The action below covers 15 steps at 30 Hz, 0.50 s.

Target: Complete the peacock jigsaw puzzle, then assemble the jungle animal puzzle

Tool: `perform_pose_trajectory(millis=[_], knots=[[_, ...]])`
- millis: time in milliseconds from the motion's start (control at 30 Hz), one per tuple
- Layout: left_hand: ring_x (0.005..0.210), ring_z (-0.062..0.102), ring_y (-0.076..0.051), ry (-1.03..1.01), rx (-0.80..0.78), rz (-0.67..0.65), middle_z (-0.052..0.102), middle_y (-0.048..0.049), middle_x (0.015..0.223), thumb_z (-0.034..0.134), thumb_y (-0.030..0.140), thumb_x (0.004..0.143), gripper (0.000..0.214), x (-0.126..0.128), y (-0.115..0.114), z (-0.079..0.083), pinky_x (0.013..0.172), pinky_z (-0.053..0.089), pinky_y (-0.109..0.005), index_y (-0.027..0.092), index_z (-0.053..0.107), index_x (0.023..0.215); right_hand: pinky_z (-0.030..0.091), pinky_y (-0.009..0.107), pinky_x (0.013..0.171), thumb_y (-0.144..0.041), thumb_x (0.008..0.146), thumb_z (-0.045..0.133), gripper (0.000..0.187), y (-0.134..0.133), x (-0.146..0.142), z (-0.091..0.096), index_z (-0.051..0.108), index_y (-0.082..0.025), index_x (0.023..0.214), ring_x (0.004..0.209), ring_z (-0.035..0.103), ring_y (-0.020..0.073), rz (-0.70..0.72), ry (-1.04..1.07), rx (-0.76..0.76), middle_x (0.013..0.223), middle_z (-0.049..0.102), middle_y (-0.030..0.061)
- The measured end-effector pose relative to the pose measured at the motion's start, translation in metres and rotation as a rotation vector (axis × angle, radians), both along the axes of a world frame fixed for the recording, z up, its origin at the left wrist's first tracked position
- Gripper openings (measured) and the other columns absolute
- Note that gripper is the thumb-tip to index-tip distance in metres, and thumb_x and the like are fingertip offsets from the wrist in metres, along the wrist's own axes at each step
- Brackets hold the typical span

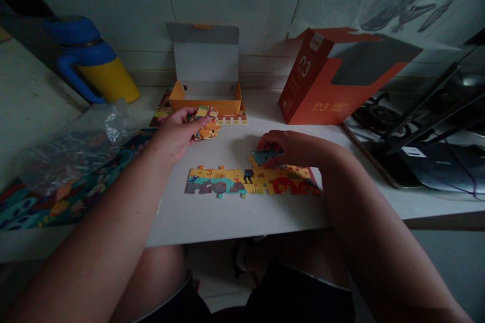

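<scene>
From the head view, we look down on a white counter [235,222] where our two bare hands work at a puzzle. Our left hand [182,128] is clamped on a small stack of loose pieces [206,131], the thumb pressed on top, and holds it above the counter in front of the open box [206,105]. Our right hand [286,145] is bent over a blue piece [260,158], thumb toward us and fingers on the far side; we cannot tell whether they pinch it or only rest on it. The blue piece lies at the far edge of the joined strip [223,182], just beside it or touching, and we cannot tell whether it is locked in. The strip lies flat near our edge of the counter, with a hippo at its left and a lion at its right.

Under the open box we see a printed card [240,117]. To the left are a plastic bag [85,149] on a dark printed sheet [102,194] and a blue-and-yellow jug [109,73]; to the right, an orange box [322,96] stands near a stove [379,116].
</scene>
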<state>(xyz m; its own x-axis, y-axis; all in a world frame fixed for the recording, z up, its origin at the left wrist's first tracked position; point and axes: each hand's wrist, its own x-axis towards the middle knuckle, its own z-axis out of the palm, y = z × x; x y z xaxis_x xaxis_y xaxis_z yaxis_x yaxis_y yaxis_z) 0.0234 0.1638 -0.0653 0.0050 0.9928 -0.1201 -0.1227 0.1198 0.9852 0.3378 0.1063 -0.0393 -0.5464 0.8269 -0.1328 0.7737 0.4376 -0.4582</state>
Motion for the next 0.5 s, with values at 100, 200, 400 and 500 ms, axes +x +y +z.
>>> perform_pose_trajectory(millis=[100, 200, 400, 500], knots=[[0.093, 0.078, -0.021, 0.012, 0.021, -0.02, 0.08, -0.006, 0.108, 0.092, 0.024, 0.074, 0.041, 0.001, -0.003, 0.002, 0.074, 0.063, -0.03, 0.022, 0.069, 0.108, 0.05, 0.033, 0.072, -0.043, 0.093, 0.08, 0.027, 0.002, -0.008, -0.003, 0.075, -0.024, 0.113, 0.084, 0.068, 0.022, -0.112, 0.082, 0.12, 0.105, 0.076, 0.0066], [0.087, 0.076, -0.019, 0.07, 0.103, -0.08, 0.079, -0.0042, 0.103, 0.093, 0.029, 0.074, 0.043, 0.006, -0.01, 0.004, 0.073, 0.061, -0.029, 0.023, 0.069, 0.109, 0.048, 0.033, 0.066, -0.049, 0.099, 0.072, 0.031, 0.002, -0.021, -0.007, 0.072, -0.021, 0.113, 0.076, 0.065, 0.0196, -0.248, 0.277, 0.246, 0.098, 0.075, 0.0068], [0.089, 0.072, -0.018, 0.262, 0.327, -0.346, 0.077, -0.0028, 0.109, 0.097, 0.038, 0.071, 0.047, 0.021, -0.027, 0.003, 0.079, 0.057, -0.029, 0.026, 0.073, 0.11, 0.052, 0.032, 0.069, -0.063, 0.095, 0.076, 0.049, 0.001, -0.045, -0.014, 0.068, -0.022, 0.12, 0.079, 0.065, 0.0192, -0.253, 0.587, 0.188, 0.103, 0.075, 0.0072], [0.082, 0.07, -0.018, 0.351, 0.362, -0.446, 0.075, -0.0008, 0.1, 0.097, 0.04, 0.072, 0.046, 0.026, -0.03, -0.001, 0.072, 0.055, -0.027, 0.026, 0.073, 0.108, 0.049, 0.032, 0.064, -0.074, 0.086, 0.08, 0.055, 0.002, -0.049, -0.016, 0.07, -0.022, 0.102, 0.075, 0.062, 0.0195, -0.285, 0.646, 0.076, 0.091, 0.073, 0.0055]])
